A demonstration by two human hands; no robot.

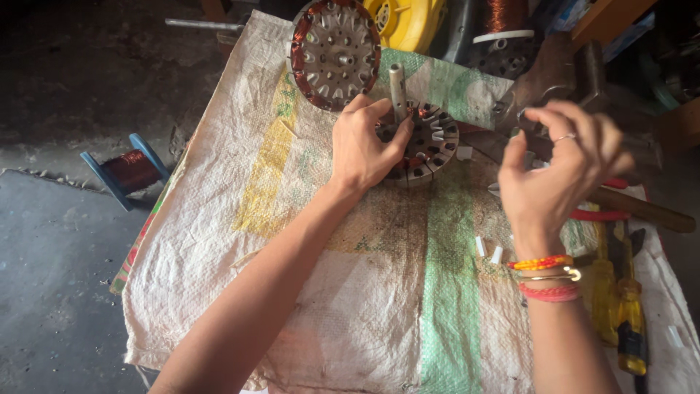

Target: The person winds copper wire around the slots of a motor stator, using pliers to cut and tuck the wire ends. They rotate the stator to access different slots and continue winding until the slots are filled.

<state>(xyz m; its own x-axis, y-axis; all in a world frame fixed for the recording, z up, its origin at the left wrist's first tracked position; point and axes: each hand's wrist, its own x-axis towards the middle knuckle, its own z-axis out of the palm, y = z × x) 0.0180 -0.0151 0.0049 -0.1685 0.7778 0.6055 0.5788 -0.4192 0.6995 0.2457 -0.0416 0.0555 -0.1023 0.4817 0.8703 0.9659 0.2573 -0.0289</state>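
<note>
A round metal motor stator [426, 142] with slots and a little copper winding lies on a woven sack [350, 292], a steel shaft [397, 89] standing up from its middle. My left hand [364, 146] rests on the stator's left side, fingers curled over its rim. My right hand [565, 164] hovers in the air to the right of the stator, fingers bent and pinched together, a ring on one finger and bracelets on the wrist. Whether a thin wire runs through those fingers cannot be made out.
A second stator [335, 51] wound with copper leans at the back. A blue spool of copper wire [131, 171] sits on the floor at the left. Yellow-handled screwdrivers [627, 314], red-handled pliers [601, 214] and a hammer [642, 208] lie at the right. Small white slips [487, 249] lie on the sack.
</note>
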